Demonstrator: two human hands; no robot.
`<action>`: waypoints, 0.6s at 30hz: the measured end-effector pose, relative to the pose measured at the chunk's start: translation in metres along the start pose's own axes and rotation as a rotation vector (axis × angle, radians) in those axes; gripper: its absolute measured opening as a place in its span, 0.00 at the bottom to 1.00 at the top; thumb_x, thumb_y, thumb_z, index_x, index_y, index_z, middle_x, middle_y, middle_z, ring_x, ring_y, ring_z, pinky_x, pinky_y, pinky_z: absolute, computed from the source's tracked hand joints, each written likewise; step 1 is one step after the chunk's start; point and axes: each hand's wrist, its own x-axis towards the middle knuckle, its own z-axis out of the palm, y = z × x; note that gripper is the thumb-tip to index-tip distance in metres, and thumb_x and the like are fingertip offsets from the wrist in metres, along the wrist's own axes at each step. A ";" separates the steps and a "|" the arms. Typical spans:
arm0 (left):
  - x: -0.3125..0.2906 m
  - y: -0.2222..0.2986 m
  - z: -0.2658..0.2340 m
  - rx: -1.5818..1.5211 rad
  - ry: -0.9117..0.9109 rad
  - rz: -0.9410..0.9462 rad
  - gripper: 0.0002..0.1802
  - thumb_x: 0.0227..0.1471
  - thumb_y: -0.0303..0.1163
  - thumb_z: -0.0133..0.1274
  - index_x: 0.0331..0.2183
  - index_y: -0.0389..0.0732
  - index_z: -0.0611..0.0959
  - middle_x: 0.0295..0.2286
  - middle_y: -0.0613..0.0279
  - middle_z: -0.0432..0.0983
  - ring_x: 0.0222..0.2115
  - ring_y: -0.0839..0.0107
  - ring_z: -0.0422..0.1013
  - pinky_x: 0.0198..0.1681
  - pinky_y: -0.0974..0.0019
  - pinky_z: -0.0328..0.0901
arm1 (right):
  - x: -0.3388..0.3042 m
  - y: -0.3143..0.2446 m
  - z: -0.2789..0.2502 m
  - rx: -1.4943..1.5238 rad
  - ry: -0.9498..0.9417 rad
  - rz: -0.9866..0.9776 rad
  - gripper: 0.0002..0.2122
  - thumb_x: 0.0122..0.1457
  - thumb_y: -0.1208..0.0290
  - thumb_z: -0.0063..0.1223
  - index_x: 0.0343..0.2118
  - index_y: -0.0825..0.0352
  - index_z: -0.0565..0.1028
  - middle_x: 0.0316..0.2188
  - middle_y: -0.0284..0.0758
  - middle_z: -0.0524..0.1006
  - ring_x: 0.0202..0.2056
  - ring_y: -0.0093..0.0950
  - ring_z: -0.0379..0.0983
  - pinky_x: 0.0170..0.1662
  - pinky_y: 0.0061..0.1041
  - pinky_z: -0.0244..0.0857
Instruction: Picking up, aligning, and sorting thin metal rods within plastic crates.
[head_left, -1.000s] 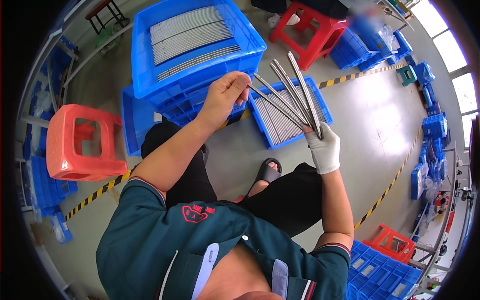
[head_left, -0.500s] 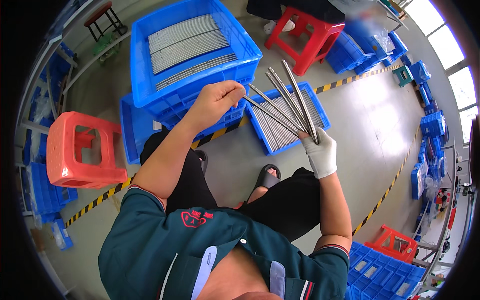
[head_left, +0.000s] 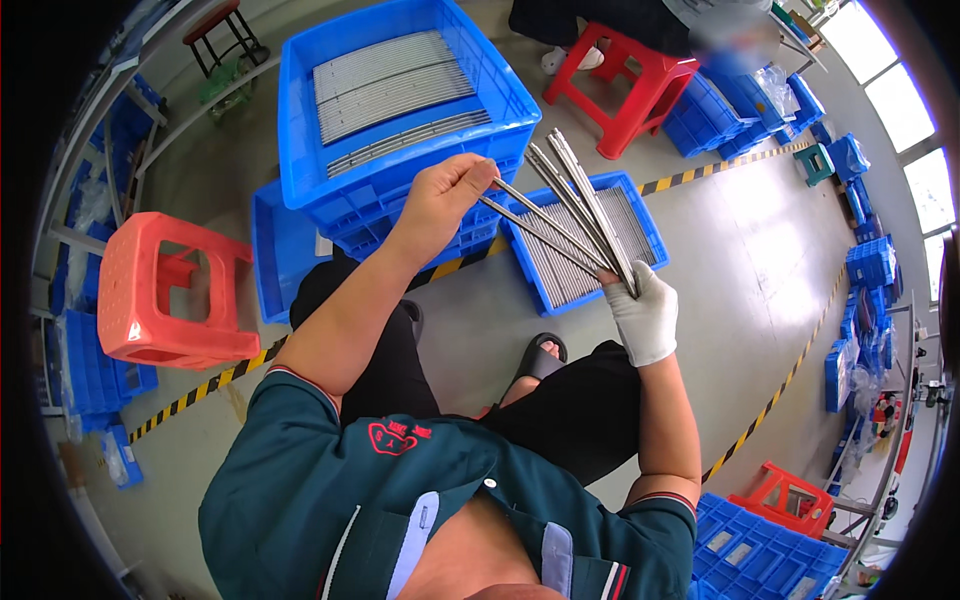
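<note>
My gloved right hand (head_left: pixel 642 315) is closed around the lower ends of several slim metal rods (head_left: pixel 582 200), which fan out upward. Bare and pinched, my left hand (head_left: pixel 447 200) has thumb and forefinger at the far end of one metal rod (head_left: pixel 545 218) on the fan's left side. The rod below it ends close under those fingers; whether they touch it I cannot tell. Beneath the fan, a low blue crate (head_left: pixel 655 240) holds rows of similar rods. Beyond my left hand, rods lie in rows in a large blue bin (head_left: pixel 400 128) atop a stack.
A coral stool (head_left: pixel 170 290) stands at left, another blue bin (head_left: pixel 268 250) beside the stack. Farther off are a red stool (head_left: pixel 625 85) and a seated person's dark-clad leg. Striped tape (head_left: pixel 460 262) crosses the floor. Blue crates (head_left: pixel 765 550) and a red stool (head_left: pixel 785 500) stand lower right.
The rods have fanned slightly differently, and my left hand has shifted a little to the right in view. The whole scene has shifted slightly right as well.
</note>
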 end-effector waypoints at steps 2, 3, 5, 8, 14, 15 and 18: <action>0.001 -0.002 -0.001 0.013 -0.006 0.020 0.16 0.56 0.42 0.48 0.31 0.39 0.78 0.20 0.74 0.63 0.22 0.85 0.53 0.25 0.80 0.51 | 0.000 0.000 0.000 -0.016 -0.006 -0.013 0.15 0.50 0.57 0.58 0.27 0.68 0.74 0.14 0.41 0.70 0.18 0.38 0.67 0.25 0.29 0.61; 0.002 -0.002 -0.002 0.027 -0.013 0.042 0.16 0.56 0.42 0.48 0.31 0.39 0.78 0.20 0.74 0.64 0.22 0.85 0.53 0.25 0.80 0.51 | 0.000 -0.003 -0.001 -0.017 -0.002 -0.010 0.15 0.50 0.57 0.58 0.26 0.68 0.74 0.14 0.41 0.69 0.18 0.38 0.67 0.25 0.29 0.61; 0.001 -0.003 -0.005 0.053 -0.011 0.015 0.16 0.56 0.42 0.48 0.31 0.38 0.78 0.21 0.74 0.64 0.22 0.85 0.54 0.25 0.80 0.51 | 0.001 -0.005 -0.001 -0.018 0.002 -0.007 0.15 0.50 0.58 0.58 0.26 0.68 0.73 0.15 0.41 0.69 0.18 0.39 0.66 0.25 0.29 0.61; 0.000 -0.003 -0.005 0.066 -0.009 -0.017 0.16 0.55 0.42 0.49 0.31 0.38 0.78 0.21 0.74 0.65 0.22 0.85 0.54 0.26 0.80 0.51 | 0.001 -0.004 0.000 -0.035 0.003 -0.032 0.16 0.50 0.58 0.58 0.24 0.68 0.72 0.14 0.41 0.69 0.18 0.39 0.66 0.25 0.30 0.61; 0.001 -0.007 -0.003 0.129 0.039 -0.003 0.16 0.56 0.41 0.48 0.27 0.37 0.78 0.18 0.74 0.62 0.20 0.85 0.53 0.24 0.80 0.51 | 0.001 -0.004 0.002 -0.052 0.018 -0.072 0.15 0.50 0.59 0.58 0.24 0.68 0.72 0.13 0.41 0.69 0.17 0.38 0.65 0.24 0.29 0.61; 0.003 -0.007 -0.004 0.157 0.055 -0.051 0.17 0.56 0.41 0.48 0.24 0.37 0.77 0.16 0.76 0.60 0.19 0.86 0.53 0.22 0.78 0.50 | 0.002 0.002 0.005 -0.060 0.020 -0.080 0.15 0.50 0.59 0.58 0.24 0.68 0.72 0.13 0.41 0.69 0.17 0.38 0.65 0.24 0.29 0.61; 0.003 0.008 -0.012 0.096 0.147 0.029 0.18 0.57 0.41 0.47 0.24 0.38 0.76 0.17 0.75 0.60 0.20 0.86 0.53 0.22 0.78 0.50 | 0.002 0.011 0.008 0.215 -0.086 0.060 0.12 0.51 0.66 0.58 0.30 0.71 0.75 0.12 0.34 0.69 0.16 0.21 0.63 0.23 0.23 0.59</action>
